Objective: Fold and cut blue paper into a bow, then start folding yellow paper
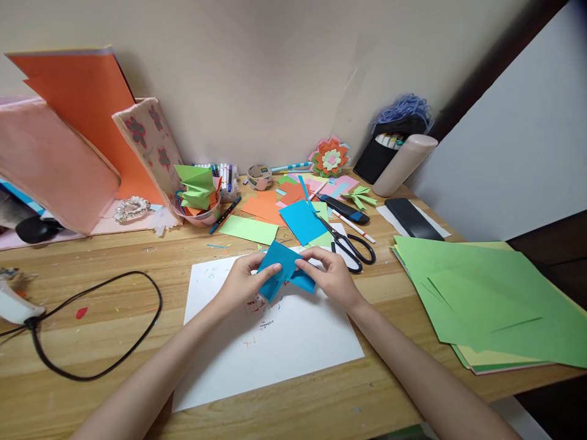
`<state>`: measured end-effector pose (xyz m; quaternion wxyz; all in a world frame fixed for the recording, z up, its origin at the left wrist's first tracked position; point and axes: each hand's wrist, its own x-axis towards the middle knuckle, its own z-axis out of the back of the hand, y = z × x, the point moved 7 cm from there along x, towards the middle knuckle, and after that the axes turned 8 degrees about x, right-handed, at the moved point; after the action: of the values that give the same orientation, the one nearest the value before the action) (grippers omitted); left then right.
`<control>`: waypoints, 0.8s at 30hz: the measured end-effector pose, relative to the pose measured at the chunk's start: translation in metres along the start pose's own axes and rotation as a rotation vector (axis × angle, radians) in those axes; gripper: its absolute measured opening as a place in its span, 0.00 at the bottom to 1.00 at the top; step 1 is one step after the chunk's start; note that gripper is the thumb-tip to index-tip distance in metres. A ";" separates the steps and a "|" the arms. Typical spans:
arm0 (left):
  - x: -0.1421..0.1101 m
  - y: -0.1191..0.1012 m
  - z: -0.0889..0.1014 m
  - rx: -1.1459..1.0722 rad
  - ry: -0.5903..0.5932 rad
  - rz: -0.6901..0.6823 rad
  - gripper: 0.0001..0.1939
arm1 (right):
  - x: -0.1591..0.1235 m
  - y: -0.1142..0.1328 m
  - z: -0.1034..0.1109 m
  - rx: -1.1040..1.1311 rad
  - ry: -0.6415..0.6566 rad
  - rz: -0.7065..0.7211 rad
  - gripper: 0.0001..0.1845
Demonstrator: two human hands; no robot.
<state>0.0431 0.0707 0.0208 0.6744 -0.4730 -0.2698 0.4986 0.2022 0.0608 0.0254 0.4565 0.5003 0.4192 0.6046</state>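
Observation:
A folded piece of blue paper is held between both hands, a little above a white sheet with small coloured marks. My left hand pinches its left side, thumb on top. On the right side, my right hand grips it between thumb and fingers; the fingertips behind the paper are hidden. Lower flaps of the blue paper hang apart. Just beyond my hands lie a flat blue paper square and black-handled scissors.
Green paper sheets are stacked at the right. Behind are a utility knife, a tape roll, a paper flower and a cup of paper scraps. A black cable loops at the left.

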 end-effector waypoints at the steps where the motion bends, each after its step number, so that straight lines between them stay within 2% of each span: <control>1: 0.000 -0.002 0.001 -0.014 -0.013 -0.007 0.14 | 0.000 0.001 -0.001 -0.007 0.012 0.002 0.07; 5: -0.001 -0.003 0.005 -0.054 -0.082 -0.035 0.13 | -0.002 0.006 -0.006 -0.060 0.032 0.026 0.07; 9: -0.002 0.006 0.004 -0.041 -0.153 0.001 0.12 | -0.007 0.011 -0.008 -0.082 -0.017 0.085 0.10; 12: -0.003 0.009 0.002 -0.030 -0.195 -0.002 0.11 | -0.010 0.013 -0.009 -0.117 -0.049 0.121 0.07; 19: -0.007 0.009 0.000 0.011 -0.279 -0.066 0.11 | -0.006 -0.003 -0.010 -0.048 -0.027 -0.018 0.08; 24: -0.008 0.016 -0.006 0.028 -0.268 -0.038 0.12 | -0.006 -0.001 -0.010 -0.053 -0.019 0.022 0.05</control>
<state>0.0381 0.0622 0.0045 0.6481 -0.3875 -0.3595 0.5482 0.1927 0.0545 0.0218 0.4671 0.4984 0.3931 0.6156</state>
